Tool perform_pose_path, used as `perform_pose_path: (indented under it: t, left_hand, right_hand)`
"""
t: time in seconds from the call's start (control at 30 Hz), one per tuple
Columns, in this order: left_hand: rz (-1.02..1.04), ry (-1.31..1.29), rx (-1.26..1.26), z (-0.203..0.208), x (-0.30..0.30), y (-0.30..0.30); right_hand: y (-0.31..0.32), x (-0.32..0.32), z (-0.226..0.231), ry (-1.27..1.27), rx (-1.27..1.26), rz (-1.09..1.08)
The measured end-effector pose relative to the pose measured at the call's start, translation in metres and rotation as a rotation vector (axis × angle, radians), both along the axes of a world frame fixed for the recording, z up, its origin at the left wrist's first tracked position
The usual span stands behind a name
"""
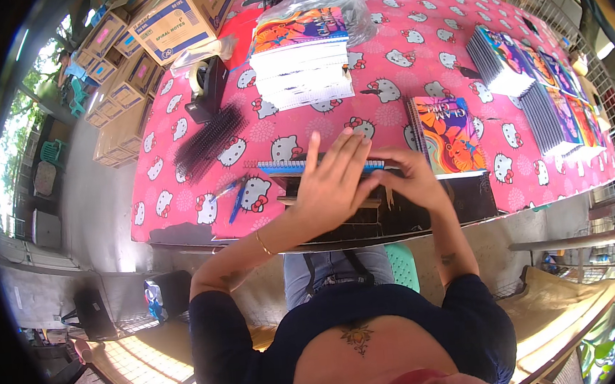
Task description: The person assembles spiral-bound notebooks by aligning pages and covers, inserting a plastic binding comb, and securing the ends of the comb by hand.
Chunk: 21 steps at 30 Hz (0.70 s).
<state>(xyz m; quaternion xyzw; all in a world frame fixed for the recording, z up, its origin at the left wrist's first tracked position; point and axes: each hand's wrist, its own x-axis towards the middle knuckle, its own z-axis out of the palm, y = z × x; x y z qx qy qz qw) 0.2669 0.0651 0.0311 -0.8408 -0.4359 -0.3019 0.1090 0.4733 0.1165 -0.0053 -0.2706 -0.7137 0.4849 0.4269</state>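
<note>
A notebook with a blue edge and a spiral coil [274, 167] stands at the table's front edge, its coiled spine facing up, against a dark wooden block [352, 214]. My left hand [335, 179] lies across the spine with its fingers stretched out, covering the middle of the coil. At the right end of that spine, my right hand [412, 174] has its fingers bent and drawn together near the coil. What lies between those fingers is hidden. To the right of it rests a colourful spiral notebook [450, 135], flat on the table.
Black plastic coils [210, 143] lie left, by a tape dispenser [208, 92] and blue pens [237, 202]. Behind stands a tall stack of pages with colourful covers [302, 67]. Bound notebooks [552, 114] are piled at right. Cardboard boxes [182, 26] stand beyond the pink patterned table [412, 63].
</note>
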Motion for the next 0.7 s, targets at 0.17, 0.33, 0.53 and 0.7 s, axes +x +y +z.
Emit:
perform_pose_path:
  t: [0.17, 0.33, 0.53, 0.7]
  left_hand:
    - [-0.116, -0.115, -0.066, 0.003, -0.011, 0.018]
    - [-0.111, -0.05, -0.139, 0.007, -0.009, 0.018]
    - [-0.228, -0.133, -0.071, 0.022, -0.018, 0.007]
    - [-0.348, -0.183, 0.165, 0.098, -0.02, 0.012]
  right_hand:
    - [0.013, 0.013, 0.024, -0.13, -0.019, 0.02]
    - [0.017, 0.008, 0.036, -0.219, 0.204, 0.001]
    - [-0.008, -0.018, 0.029, -0.039, 0.311, -0.164]
    - [-0.025, 0.027, 0.046, -0.19, 0.246, -0.252]
